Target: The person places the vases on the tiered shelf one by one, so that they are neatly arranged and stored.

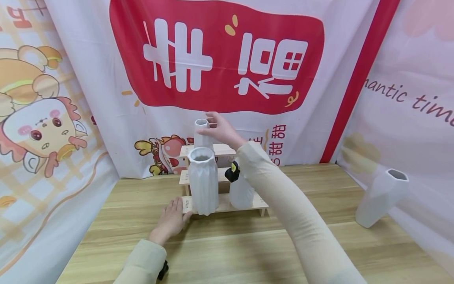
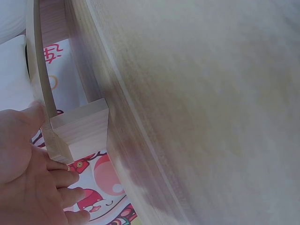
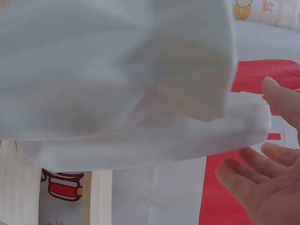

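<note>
A three-step wooden stand (image 1: 227, 205) bears several white vases. My right hand (image 1: 221, 128) is at the neck of the slim vase (image 1: 202, 138) on the top step, thumb and fingers spread around its rim. In the right wrist view that vase's end (image 3: 243, 124) points between my thumb and fingertips. My left hand (image 1: 172, 221) touches the left corner of the bottom step, with the thumb at its front edge and the fingers along its end. A ribbed vase (image 1: 203, 185) stands at the left on the bottom step; a rounded vase (image 1: 241, 193), partly behind my right sleeve, stands at the right.
An angular white vase (image 1: 381, 199) stands apart on the wooden table (image 1: 248, 252) at the far right. Printed cloth (image 1: 301, 130) hangs behind the stand and at both sides. My right forearm reaches over the right part of the stand.
</note>
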Demonstrator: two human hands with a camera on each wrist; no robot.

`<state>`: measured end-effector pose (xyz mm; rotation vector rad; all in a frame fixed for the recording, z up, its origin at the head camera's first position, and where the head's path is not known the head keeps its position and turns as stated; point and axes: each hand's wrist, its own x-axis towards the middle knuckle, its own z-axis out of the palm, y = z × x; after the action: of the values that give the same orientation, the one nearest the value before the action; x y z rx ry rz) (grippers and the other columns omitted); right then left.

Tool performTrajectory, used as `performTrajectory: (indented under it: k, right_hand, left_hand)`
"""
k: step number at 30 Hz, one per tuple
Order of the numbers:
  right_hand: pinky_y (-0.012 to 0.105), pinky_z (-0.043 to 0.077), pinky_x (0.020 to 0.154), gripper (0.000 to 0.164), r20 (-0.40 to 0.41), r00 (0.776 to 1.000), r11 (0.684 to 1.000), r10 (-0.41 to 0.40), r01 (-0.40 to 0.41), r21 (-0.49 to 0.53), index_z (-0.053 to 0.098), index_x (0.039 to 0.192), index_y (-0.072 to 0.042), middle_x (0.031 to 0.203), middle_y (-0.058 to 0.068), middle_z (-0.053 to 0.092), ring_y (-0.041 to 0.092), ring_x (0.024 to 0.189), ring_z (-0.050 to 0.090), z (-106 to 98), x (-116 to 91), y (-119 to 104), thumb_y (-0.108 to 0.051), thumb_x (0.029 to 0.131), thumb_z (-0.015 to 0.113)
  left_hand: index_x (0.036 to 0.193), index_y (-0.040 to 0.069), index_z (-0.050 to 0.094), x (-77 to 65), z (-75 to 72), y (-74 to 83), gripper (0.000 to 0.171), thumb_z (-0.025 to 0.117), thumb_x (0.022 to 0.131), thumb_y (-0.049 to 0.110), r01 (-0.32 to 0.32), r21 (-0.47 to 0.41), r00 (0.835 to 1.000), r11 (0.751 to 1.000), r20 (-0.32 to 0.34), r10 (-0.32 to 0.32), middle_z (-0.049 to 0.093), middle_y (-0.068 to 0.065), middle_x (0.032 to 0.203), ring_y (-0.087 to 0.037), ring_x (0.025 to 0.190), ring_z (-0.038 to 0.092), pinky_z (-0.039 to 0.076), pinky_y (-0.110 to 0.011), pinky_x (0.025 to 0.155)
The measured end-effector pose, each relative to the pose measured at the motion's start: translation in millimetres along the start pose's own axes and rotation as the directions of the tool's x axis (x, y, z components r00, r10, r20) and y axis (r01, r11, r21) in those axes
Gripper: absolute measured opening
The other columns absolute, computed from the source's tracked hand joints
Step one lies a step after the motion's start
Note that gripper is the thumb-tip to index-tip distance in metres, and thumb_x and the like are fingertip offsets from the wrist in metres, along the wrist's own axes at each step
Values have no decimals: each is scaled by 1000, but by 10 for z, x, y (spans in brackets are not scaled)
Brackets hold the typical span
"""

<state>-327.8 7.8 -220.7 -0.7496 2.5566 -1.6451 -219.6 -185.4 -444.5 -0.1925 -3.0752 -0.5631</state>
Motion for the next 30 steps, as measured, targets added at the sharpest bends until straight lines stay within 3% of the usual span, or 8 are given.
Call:
performTrajectory:
  k: [20, 30]
  right_hand:
    - [37, 44, 91, 70, -7, 998, 998, -68, 68, 17, 36, 139, -23, 137, 0, 43, 18, 121, 43, -560, -419, 27, -33, 80, 71]
    - [40, 43, 94, 69, -77, 994, 997, -82, 81, -17, 36, 139, -26, 136, -4, 44, 13, 123, 42, -882, -728, 161, -36, 80, 70]
  left_hand:
    - [139, -16, 15, -32, -24, 20, 68, 43, 98, 31, 2, -9, 1000, 1000, -3, -2, 15, -34, 143, -48, 130, 15, 9, -58, 105]
    - [138, -16, 16, -29, -7, -2, 68, 42, 98, 32, -3, 18, 1000, 1000, -7, 3, 17, -34, 143, -48, 130, 15, 10, -58, 105]
